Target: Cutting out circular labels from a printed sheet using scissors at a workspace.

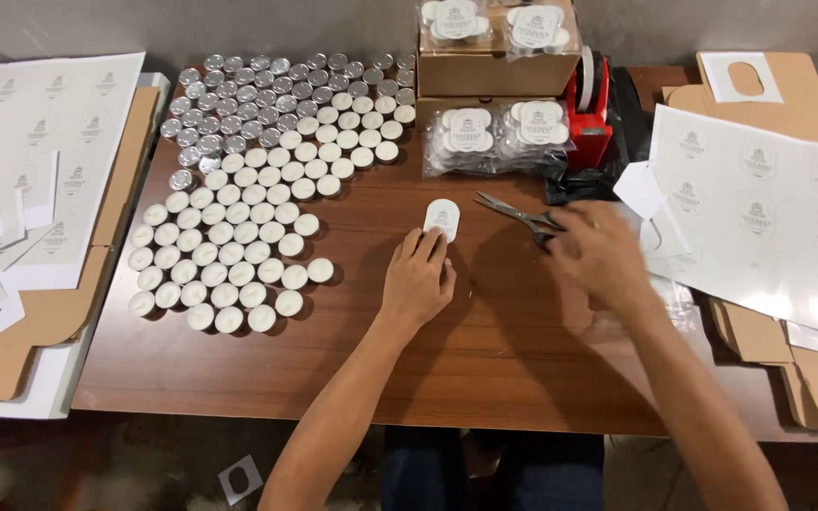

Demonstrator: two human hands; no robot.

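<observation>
White and oval, the label sticker (442,219) lay flat near the middle of the surface (485,369), a little toward its far edge, its long axis running from the near edge to the far edge and its printed mark facing up. The left hand (418,279) rested just behind it, fingertips (433,238) touching its near end, fingers loosely spread and closed on nothing. The right hand (598,251) was blurred over the handles of the scissors (523,216), whose blades pointed toward the left far corner; whether its grip had closed on them I could not tell. A careless push might have slid the sticker under those blade tips, or creased it. Toward the left edge, the tealight candles (239,255) stood in rows; a sweeping wrist could have scattered them.
</observation>
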